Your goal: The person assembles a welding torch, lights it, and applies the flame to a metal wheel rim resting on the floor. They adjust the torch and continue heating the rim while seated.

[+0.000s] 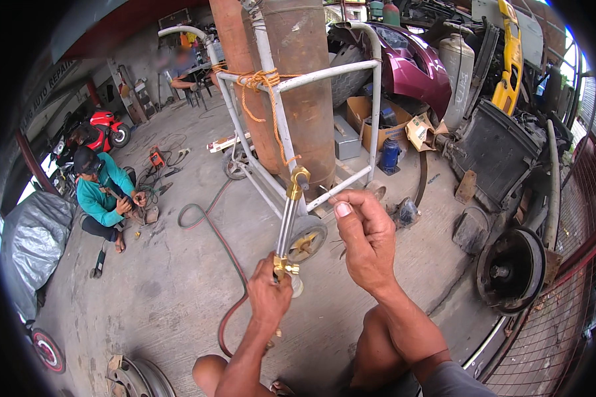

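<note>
In my left hand (pixel 269 294) is a cutting torch (pixel 287 221), gripped at its brass valve end with the steel tubes pointing up and away. Its brass head (pixel 299 176) stands in front of the trolley frame. My right hand (pixel 369 241) is closed in a pinch to the right of the torch head. Between thumb and forefinger shows the end of a thin wire-like piece (pixel 332 196), too small to name surely; it is apart from the torch head. A red and dark twin hose (pixel 235 255) curves over the floor left of my left hand.
A white pipe trolley (pixel 324 74) carries two tall cylinders, a brown one (pixel 302 112) and an orange one (pixel 235 73), tied with orange rope (pixel 261 79). A co-worker (pixel 106 188) crouches at the left. A brake drum (pixel 512 270), wire mesh and car parts crowd the right; a wheel rim (pixel 139 378) lies lower left.
</note>
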The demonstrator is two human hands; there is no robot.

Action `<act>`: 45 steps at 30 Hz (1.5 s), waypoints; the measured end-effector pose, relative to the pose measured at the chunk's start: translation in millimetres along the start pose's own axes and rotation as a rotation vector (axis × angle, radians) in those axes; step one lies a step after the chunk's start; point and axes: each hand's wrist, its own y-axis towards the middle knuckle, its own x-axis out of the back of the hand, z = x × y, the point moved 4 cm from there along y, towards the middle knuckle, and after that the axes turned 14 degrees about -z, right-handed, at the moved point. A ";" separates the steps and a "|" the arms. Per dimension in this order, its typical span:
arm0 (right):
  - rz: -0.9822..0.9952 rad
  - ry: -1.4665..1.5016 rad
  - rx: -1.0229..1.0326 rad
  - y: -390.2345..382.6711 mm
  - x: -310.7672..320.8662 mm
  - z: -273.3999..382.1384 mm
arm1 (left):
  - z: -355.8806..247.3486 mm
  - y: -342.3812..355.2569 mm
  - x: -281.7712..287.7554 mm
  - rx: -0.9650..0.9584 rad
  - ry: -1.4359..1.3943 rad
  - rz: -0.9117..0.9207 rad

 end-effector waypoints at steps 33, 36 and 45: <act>-0.137 -0.574 -0.123 -137.0 180.0 -0.6 | 16.3 -41.2 26.4 -0.203 0.168 1.093; -0.109 -0.539 -0.236 -136.2 173.6 -10.4 | 19.5 -40.3 23.7 -0.192 0.120 1.098; -0.093 -0.500 -0.233 -134.0 161.6 -24.9 | 27.8 -51.6 23.2 -0.083 0.066 1.064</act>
